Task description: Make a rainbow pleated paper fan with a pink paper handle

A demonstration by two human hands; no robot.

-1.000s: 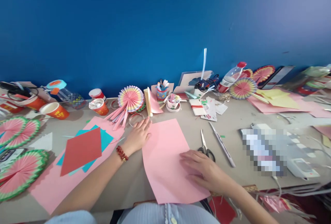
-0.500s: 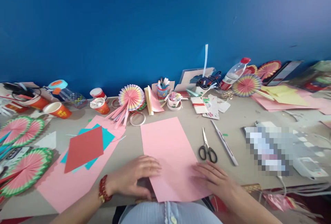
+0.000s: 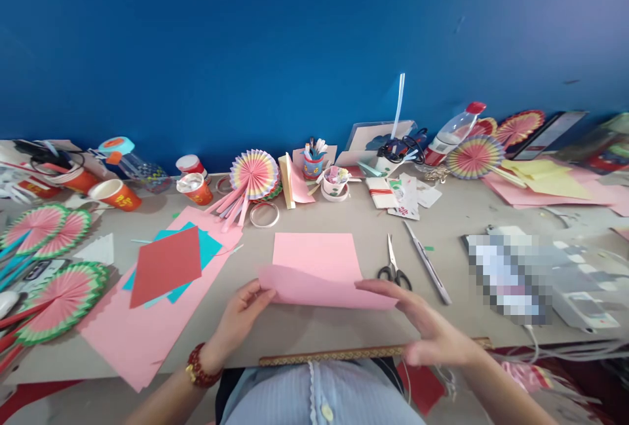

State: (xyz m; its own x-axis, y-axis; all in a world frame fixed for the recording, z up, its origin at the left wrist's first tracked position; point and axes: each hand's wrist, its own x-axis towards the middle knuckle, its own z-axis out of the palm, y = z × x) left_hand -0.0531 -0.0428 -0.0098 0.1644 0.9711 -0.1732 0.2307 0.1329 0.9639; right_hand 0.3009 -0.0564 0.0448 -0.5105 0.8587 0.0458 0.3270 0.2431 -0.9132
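A pink sheet of paper lies in front of me, its near part curled up and over toward the far edge. My left hand pinches the left end of the raised edge between thumb and fingers. At the right end, my right hand has its fingers stretched over the curled edge, the thumb well apart and lower down. Scissors with black handles lie just beyond my right fingers, beside a grey pen-like cutter.
Left are a red sheet on blue paper, a large pink sheet and folded paper fans. Cups, a pen holder and a tilted bottle line the wall. A phone lies right; a patterned strip runs along the front edge.
The pink sheet, flat before, now has its near edge lifted and curled away from me. My left hand has closed on that edge; both hands have shifted outward.
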